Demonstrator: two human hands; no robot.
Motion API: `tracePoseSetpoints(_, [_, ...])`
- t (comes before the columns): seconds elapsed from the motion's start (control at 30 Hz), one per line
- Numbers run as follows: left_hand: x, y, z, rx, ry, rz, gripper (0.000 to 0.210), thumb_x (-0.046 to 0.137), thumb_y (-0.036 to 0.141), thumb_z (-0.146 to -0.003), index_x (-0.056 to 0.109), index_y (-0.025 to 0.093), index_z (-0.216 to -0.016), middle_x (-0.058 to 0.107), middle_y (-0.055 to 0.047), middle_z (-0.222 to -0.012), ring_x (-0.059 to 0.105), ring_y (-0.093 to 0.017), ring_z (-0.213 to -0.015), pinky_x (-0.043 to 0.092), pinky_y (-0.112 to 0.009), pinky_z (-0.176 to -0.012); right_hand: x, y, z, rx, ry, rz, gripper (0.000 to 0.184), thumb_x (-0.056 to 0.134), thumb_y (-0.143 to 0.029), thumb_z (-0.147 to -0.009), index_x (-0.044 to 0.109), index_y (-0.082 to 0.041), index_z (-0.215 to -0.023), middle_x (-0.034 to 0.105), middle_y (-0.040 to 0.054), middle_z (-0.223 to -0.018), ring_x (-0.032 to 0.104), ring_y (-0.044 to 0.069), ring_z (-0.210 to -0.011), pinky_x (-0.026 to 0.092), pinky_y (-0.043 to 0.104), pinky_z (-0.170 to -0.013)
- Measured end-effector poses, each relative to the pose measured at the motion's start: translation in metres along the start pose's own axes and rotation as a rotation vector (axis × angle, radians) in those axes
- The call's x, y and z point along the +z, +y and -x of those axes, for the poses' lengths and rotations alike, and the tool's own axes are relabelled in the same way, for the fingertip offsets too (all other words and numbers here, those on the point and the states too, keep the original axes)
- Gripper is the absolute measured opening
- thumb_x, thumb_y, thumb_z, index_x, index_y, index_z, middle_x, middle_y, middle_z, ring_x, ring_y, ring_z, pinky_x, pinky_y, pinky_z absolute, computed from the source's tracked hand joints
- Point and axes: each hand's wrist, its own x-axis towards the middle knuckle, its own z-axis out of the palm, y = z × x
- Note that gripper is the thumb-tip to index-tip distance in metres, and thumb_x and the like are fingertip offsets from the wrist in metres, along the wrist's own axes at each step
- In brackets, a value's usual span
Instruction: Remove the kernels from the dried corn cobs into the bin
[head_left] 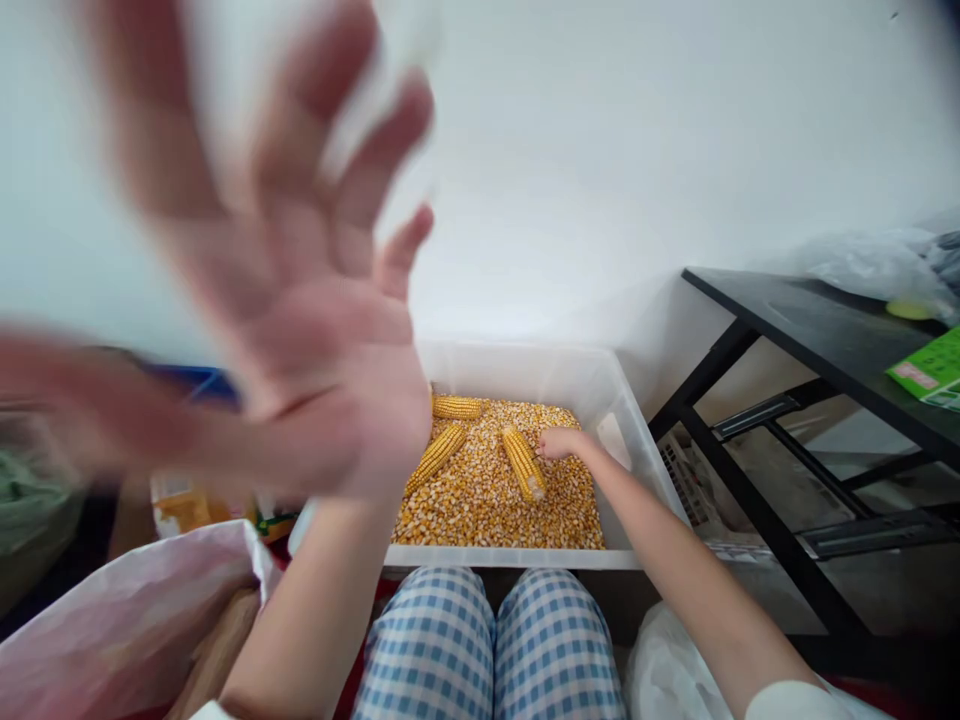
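Note:
My left hand (322, 330) is raised close to the camera, palm showing and fingers spread, blurred by motion, with nothing in it. Over the kernels at the right of the clear plastic bin (517, 558), my right hand (561, 442) has its fingers curled closed; whatever they may hold is hidden. Just left of it lies a yellow corn cob (523, 463) on a bed of loose corn kernels (480, 510). Two more cobs rest farther left: a slanted cob (436, 458) and a cob at the back (457, 407), partly covered by my left hand.
A black folding table (817, 320) stands at the right, bearing a green box (930, 368) and a clear plastic bag (877, 268). An open white-and-pink sack (135, 620) sits at the lower left. A white plastic bag (671, 665) is beside my right knee. The white wall (562, 180) rises behind the bin.

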Motion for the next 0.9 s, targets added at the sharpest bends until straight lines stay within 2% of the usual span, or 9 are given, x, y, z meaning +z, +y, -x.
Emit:
tracePoseSetpoints(0.1, [0.011, -0.077, -0.012, -0.159, -0.112, 0.007, 0.054, 0.001, 0.041, -0.089, 0.043, 0.021, -0.118, 0.054, 0.001, -0.117, 0.045, -0.019, -0.119, 0.037, -0.039, -0.096, -0.007, 0.005, 0.002, -0.015, 0.098, -0.046, 0.025, 0.049, -0.026, -0.081, 0.067, -0.012, -0.07, 0.064, 0.008, -0.069, 0.054, 0.013, -0.062, 0.039, 0.021, -0.058])
tracePoseSetpoints(0.17, [0.002, -0.146, -0.007, -0.301, -0.147, -0.19, 0.045, 0.031, 0.051, -0.085, 0.047, 0.02, -0.113, 0.055, -0.003, -0.116, 0.049, -0.02, -0.113, 0.037, -0.036, -0.096, -0.012, 0.007, 0.003, -0.03, 0.169, -0.079, 0.029, 0.044, -0.028, -0.085, 0.066, -0.012, -0.076, 0.065, 0.0086, -0.077, 0.055, 0.014, -0.066, 0.038, 0.021, -0.06])
tracePoseSetpoints(0.23, [-0.014, -0.207, 0.007, -0.456, -0.224, -0.405, 0.042, 0.046, 0.047, -0.08, 0.053, 0.017, -0.108, 0.057, -0.007, -0.113, 0.051, -0.019, -0.106, 0.036, -0.034, -0.096, -0.017, 0.007, 0.004, -0.049, 0.231, -0.109, 0.032, 0.039, -0.03, -0.088, 0.065, -0.013, -0.081, 0.065, 0.0082, -0.083, 0.056, 0.014, -0.071, 0.038, 0.021, -0.064])
tracePoseSetpoints(0.33, [-0.035, -0.257, 0.032, -0.71, -0.322, -0.595, 0.04, 0.064, 0.042, -0.068, 0.059, 0.013, -0.096, 0.063, -0.011, -0.093, 0.056, -0.02, -0.091, 0.04, -0.033, -0.089, -0.023, 0.003, 0.007, -0.084, 0.337, -0.177, 0.036, 0.033, -0.031, -0.09, 0.063, -0.013, -0.085, 0.064, 0.0074, -0.085, 0.056, 0.013, -0.073, 0.037, 0.021, -0.066])
tracePoseSetpoints(0.4, [-0.042, -0.265, 0.044, -0.841, -0.423, -0.614, 0.042, 0.068, 0.047, -0.062, 0.062, 0.013, -0.086, 0.064, -0.011, -0.082, 0.058, -0.022, -0.083, 0.044, -0.032, -0.08, -0.026, -0.002, 0.01, -0.124, 0.432, -0.232, 0.036, 0.032, -0.032, -0.091, 0.062, -0.013, -0.083, 0.064, 0.0069, -0.083, 0.055, 0.013, -0.072, 0.035, 0.021, -0.065])
tracePoseSetpoints(0.5, [-0.041, -0.257, 0.054, -1.144, -0.649, -0.415, 0.047, 0.065, 0.057, -0.058, 0.065, 0.014, -0.078, 0.065, -0.011, -0.073, 0.061, -0.024, -0.068, 0.046, -0.033, -0.061, -0.029, -0.015, 0.017, -0.202, 0.54, -0.26, 0.036, 0.031, -0.033, -0.091, 0.06, -0.014, -0.08, 0.063, 0.0052, -0.078, 0.053, 0.012, -0.068, 0.032, 0.02, -0.061])
tracePoseSetpoints(0.6, [-0.037, -0.251, 0.06, -1.324, -0.684, -0.265, 0.046, 0.071, 0.052, -0.051, 0.065, 0.015, -0.077, 0.066, -0.009, -0.067, 0.061, -0.024, -0.062, 0.045, -0.031, -0.054, -0.03, -0.027, 0.025, -0.231, 0.583, -0.22, 0.036, 0.034, -0.037, -0.09, 0.061, -0.016, -0.079, 0.062, 0.0042, -0.075, 0.05, 0.011, -0.063, 0.027, 0.021, -0.056])
tracePoseSetpoints(0.8, [-0.029, -0.263, 0.065, -0.978, -0.538, -0.476, 0.059, 0.069, 0.052, -0.054, 0.059, 0.013, -0.096, 0.066, -0.008, -0.086, 0.06, -0.021, -0.075, 0.044, -0.026, -0.062, -0.031, -0.047, 0.026, -0.105, 0.631, -0.229, 0.04, 0.033, -0.039, -0.089, 0.061, -0.016, -0.071, 0.063, 0.0061, -0.072, 0.048, 0.011, -0.059, 0.023, 0.023, -0.054])
tracePoseSetpoints(0.9, [-0.025, -0.266, 0.063, -0.83, -0.496, -0.634, 0.057, 0.068, 0.054, -0.054, 0.059, 0.014, -0.093, 0.065, -0.008, -0.083, 0.059, -0.022, -0.076, 0.044, -0.026, -0.065, -0.032, -0.051, 0.024, -0.039, 0.632, -0.308, 0.043, 0.033, -0.04, -0.089, 0.058, -0.015, -0.065, 0.06, 0.006, -0.066, 0.046, 0.011, -0.056, 0.023, 0.023, -0.052])
